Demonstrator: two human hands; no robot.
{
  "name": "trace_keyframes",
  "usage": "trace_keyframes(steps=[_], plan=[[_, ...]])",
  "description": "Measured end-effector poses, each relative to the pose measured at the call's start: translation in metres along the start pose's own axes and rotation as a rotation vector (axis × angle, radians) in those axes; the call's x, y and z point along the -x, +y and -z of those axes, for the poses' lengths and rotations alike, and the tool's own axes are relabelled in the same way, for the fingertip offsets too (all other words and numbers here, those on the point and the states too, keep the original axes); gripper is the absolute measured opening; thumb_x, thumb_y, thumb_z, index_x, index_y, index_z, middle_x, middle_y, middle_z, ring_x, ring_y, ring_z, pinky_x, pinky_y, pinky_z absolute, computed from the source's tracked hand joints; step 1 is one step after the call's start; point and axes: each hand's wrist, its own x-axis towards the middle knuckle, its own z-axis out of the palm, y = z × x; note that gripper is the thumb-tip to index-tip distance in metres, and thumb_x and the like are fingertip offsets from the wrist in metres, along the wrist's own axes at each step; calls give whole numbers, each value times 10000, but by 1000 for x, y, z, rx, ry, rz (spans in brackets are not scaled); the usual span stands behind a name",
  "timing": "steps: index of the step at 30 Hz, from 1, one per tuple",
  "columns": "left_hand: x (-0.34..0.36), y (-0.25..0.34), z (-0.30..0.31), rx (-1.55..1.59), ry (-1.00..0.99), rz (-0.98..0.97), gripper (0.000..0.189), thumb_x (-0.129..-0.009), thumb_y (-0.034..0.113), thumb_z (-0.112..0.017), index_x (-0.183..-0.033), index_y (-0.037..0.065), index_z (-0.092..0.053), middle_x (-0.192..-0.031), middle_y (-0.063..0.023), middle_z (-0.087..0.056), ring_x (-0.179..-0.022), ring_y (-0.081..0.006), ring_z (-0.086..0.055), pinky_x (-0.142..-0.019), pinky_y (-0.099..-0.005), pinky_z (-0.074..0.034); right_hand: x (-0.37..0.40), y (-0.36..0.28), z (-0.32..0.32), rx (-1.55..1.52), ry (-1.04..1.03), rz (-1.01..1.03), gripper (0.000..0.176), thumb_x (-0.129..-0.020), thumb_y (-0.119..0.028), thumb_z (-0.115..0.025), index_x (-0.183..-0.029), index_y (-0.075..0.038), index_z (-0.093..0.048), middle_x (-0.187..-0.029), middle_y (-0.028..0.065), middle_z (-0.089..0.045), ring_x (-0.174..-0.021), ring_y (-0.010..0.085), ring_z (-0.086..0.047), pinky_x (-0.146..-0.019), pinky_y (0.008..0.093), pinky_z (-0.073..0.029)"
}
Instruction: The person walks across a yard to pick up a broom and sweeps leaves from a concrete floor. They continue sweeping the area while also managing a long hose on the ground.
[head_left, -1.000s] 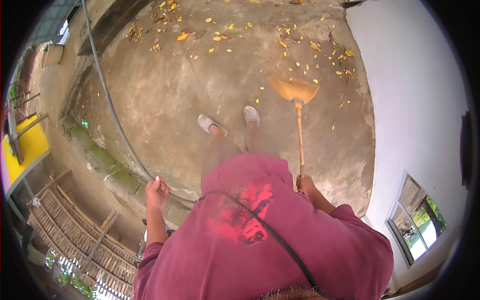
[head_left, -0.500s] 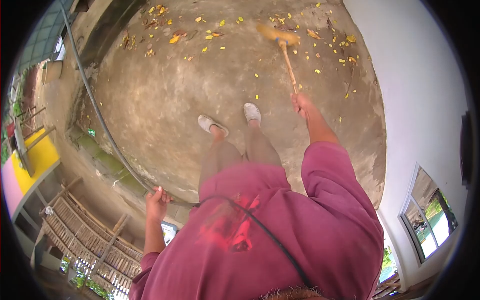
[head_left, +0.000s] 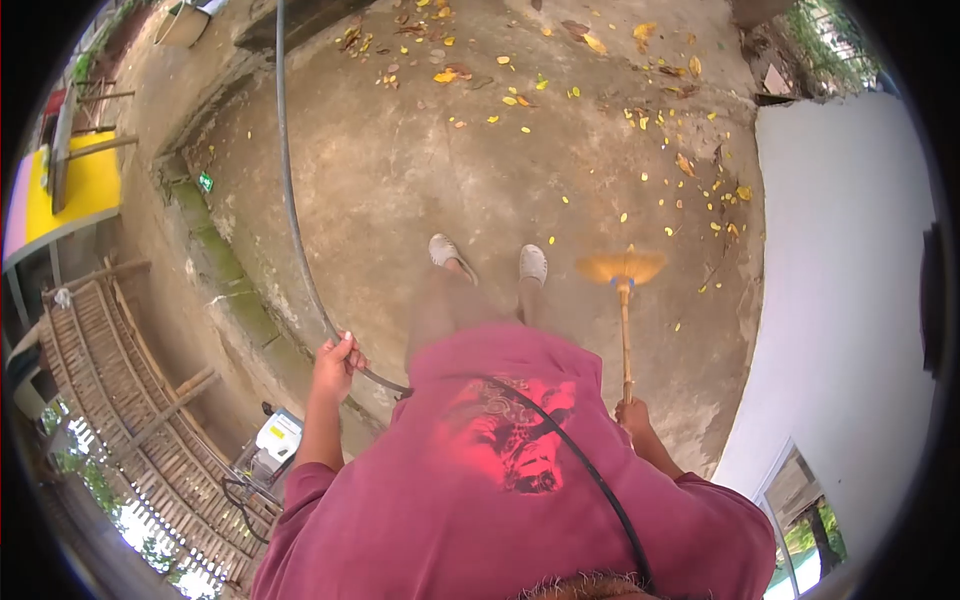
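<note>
My right hand [head_left: 631,415] is wrapped round the wooden handle of a broom [head_left: 622,268], low at the right of my body. The broom's fan of straw-coloured bristles points forward over the concrete floor [head_left: 400,160], a little right of my feet. With my left hand [head_left: 340,360] I grip a grey hose [head_left: 292,200] that runs forward from my fingers. Behind that hand the dark line passes across the front of my shirt [head_left: 480,540]. Scattered yellow and brown leaves [head_left: 640,120] lie beyond the broom head.
A white wall [head_left: 840,260] borders the floor on the right. To the left run a mossy low ledge [head_left: 225,260] and a bamboo bench [head_left: 150,400]. A white machine [head_left: 278,437] stands behind my left arm. More leaves [head_left: 450,74] lie farther ahead.
My right hand has drawn the broom back from among the far leaves toward my body. The view has shifted, and the hose in my left hand now runs more steeply forward.
</note>
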Motion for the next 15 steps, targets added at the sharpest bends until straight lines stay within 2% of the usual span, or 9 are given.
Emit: trace_keyframes(steps=[1, 5, 7, 8, 9, 10, 13, 14, 15], plan=[[-1, -5, 6, 18, -21, -17, 258, -977, 275, -642, -864, 49, -591, -635, -45, -489, -625, -213, -518, -721, -416, -486, -6, 2, -4, 74, -40, -25, 118, -907, -54, -498, -826, -11, -572, -599, 51, -509, -445, 165, -479, -378, 333, -341], [-10, -10, 21, 77, -63, -5, 244, -959, 248, -672, -867, 33, -604, -690, -62, -559, -647, -200, -553, -704, -374, -490, -50, -78, -62, 285, -44, -113, 145, -888, -61, -529, -827, 45, -607, -610, 112, -529, -455, 213, -488, -388, 376, -326], [-16, 2, 31, 38, -78, 29, 248, -951, 240, -675, -838, 30, -606, -695, -72, -580, -652, -206, -572, -695, -356, -487, -104, -109, -100, 249, -59, -185, 171, -896, -78, -540, -792, 29, -625, -595, 105, -528, -450, 200, -476, -381, 364, -313], [-22, 13, 42, 26, -80, 47, 251, -950, 242, -675, -835, 30, -606, -692, -74, -583, -647, -207, -576, -688, -349, -485, -140, -127, -119, 63, -188, -133, 197, -899, -82, -547, -721, -20, -605, -565, 73, -504, -415, 174, -443, -361, 349, -297], [-28, 21, 52, 17, -88, 62, 253, -948, 244, -675, -833, 29, -606, -689, -76, -587, -643, -207, -579, -681, -342, -483, -137, -176, -148, -7, -165, -142, 215, -889, -73, -551, -676, -55, -566, -544, 37, -474, -379, 155, -400, -346, 339, -286], [-35, 26, 59, 18, -98, 78, 255, -946, 246, -675, -831, 29, -606, -687, -78, -590, -638, -207, -582, -673, -336, -481, -136, -232, -176, 191, -205, -109, 189, -914, -81, -464, -742, -71, -542, -588, 8, -437, -437, 111, -387, -366, 278, -293], [-52, 54, 88, 76, -91, 56, 266, -938, 247, -682, -797, 35, -604, -671, -69, -581, -618, -200, -573, -656, -332, -476, -170, -374, -247, 171, -214, 64, 176, -930, -104, -484, -757, -112, -518, -586, -33, -427, -417, 97, -359, -358, 273, -286], [-58, 60, 99, 89, -77, 52, 267, -938, 246, -682, -792, 37, -603, -668, -67, -579, -619, -199, -573, -654, -331, -474, -187, -421, -270, 34, -263, 40, 173, -946, -128, -499, -773, -124, -510, -586, -50, -425, -416, 77, -354, -360, 260, -287], [-64, 66, 109, 97, -76, 38, 270, -931, 261, -688, -801, 40, -603, -664, -62, -574, -616, -197, -569, -652, -328, -470, -180, -468, -297, 41, -240, 59, 161, -954, -142, -509, -793, -136, -499, -588, -68, -413, -422, 65, -344, -366, 248, -280]])
